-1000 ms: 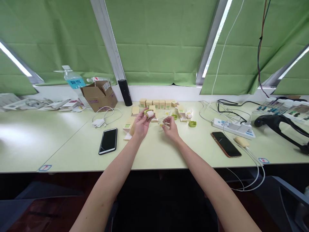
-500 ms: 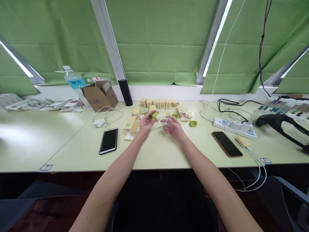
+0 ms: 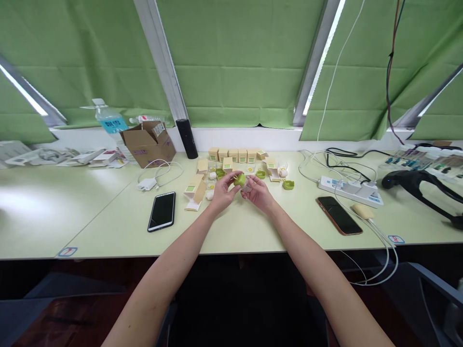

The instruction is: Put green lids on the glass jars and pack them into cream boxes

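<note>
Green cap (image 3: 239, 180), axis seemingly sideways, points toward clear cup (image 3: 248, 185); left hand (image 3: 222, 192) pinches cap, right hand (image 3: 260, 194) cup, forearms converging.

left fingers (image 3: 227, 178) holding green rounded piece (image 3: 239, 180), right fingers (image 3: 256, 181) holding clear piece (image 3: 248, 186) beside it, small boxes (image 3: 233, 155) behind

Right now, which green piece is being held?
The green piece in the left hand, beside the right hand; the other green pieces rest on the table.

Clear piece (image 3: 247, 185) partly behind right fingers (image 3: 258, 186); box labels (image 3: 242, 159) too small to read
</note>
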Demonstrator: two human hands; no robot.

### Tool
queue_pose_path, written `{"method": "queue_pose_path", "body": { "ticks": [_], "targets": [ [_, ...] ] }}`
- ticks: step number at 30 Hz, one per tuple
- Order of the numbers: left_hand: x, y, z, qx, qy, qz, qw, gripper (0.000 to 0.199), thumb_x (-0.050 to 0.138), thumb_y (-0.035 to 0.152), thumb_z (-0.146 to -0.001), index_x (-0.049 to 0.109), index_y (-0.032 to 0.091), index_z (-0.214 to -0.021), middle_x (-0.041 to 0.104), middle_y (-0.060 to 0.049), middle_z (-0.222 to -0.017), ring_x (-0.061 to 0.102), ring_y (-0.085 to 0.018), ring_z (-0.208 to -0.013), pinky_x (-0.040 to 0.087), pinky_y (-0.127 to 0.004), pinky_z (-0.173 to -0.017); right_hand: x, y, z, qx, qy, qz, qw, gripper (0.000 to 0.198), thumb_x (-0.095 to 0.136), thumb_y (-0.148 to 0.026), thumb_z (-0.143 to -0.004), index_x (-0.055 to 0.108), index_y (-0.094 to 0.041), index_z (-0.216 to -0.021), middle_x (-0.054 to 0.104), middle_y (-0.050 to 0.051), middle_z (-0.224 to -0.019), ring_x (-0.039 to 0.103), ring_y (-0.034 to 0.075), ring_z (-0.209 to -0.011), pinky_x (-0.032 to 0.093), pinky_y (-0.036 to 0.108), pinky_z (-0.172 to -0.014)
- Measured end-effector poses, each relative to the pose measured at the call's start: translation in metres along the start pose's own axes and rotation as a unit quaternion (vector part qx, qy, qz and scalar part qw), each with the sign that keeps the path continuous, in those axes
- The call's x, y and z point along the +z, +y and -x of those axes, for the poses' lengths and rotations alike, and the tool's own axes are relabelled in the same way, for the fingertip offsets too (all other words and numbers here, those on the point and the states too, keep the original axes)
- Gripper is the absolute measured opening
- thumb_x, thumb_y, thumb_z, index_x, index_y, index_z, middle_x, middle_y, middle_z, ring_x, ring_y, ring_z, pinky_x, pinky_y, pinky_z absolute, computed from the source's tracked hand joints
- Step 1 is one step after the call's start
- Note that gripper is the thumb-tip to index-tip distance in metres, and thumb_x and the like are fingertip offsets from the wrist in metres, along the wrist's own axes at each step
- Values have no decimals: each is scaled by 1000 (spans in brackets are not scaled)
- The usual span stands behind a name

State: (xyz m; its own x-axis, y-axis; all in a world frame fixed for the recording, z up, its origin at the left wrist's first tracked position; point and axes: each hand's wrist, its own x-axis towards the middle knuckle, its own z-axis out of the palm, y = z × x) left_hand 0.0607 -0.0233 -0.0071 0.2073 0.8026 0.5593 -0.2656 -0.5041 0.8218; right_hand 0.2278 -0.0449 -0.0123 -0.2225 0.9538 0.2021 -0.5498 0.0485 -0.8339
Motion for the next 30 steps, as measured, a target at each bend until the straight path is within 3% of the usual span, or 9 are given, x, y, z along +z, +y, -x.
{"method": "queue_pose_path", "body": {
  "ticks": [8,21,30],
  "targets": [
    [-1,5,1,-9,-29,-3,1000,52,90,29,-76,72,19,-124,74,-16,-128,69,-30,-124,49,-47,-115,1,-5,3,25,-16,-3,1000,52,91,-50,-71,60,-25,-104,74,-1,-83,67,17,-62,51,31,-57],
    [-2,9,1,-51,-68,31,996,50,89,35,-79,71,19,-122,73,-16,-130,71,-28,-117,61,-36,-90,2,-6,4,20,-22,-6,1000,47,88,-46,-74,62,-26,-107,75,-1,-89,67,16,-65,55,33,-60],
    [-1,1,3,-33,-66,11,997,60,85,39,-83,64,23,-137,69,-16,-139,61,-32,-137,52,-43,-109,4,-6,5,-3,4,2,1000,54,91,-44,-71,60,-28,-112,76,0,-94,71,18,-74,60,37,-70]
  ]
}}
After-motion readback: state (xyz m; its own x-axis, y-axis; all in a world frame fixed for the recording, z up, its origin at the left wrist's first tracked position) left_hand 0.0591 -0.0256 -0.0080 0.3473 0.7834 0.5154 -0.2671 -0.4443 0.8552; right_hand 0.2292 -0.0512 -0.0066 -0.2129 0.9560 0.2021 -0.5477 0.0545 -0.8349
